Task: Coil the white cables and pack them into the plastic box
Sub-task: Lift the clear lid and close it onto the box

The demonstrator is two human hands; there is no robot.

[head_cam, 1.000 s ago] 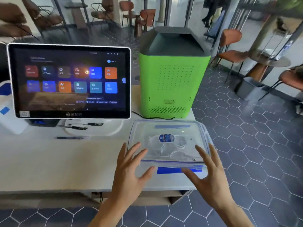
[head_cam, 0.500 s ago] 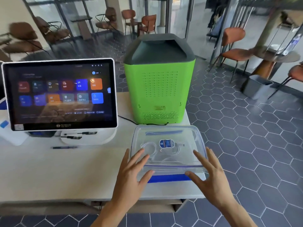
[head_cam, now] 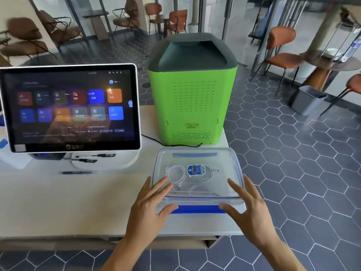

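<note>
Hexagon floor tiles and orange chairs surround a white counter. On it, from the head view, a clear plastic box with its lid on sits at the near right corner, white cables coiled inside beside a blue label. Left hand and right hand flank the box's near end, each grip open, fingers spread on the lid, thumbs by the blue clip. Beyond the hands stand a green machine and a screen.
</note>
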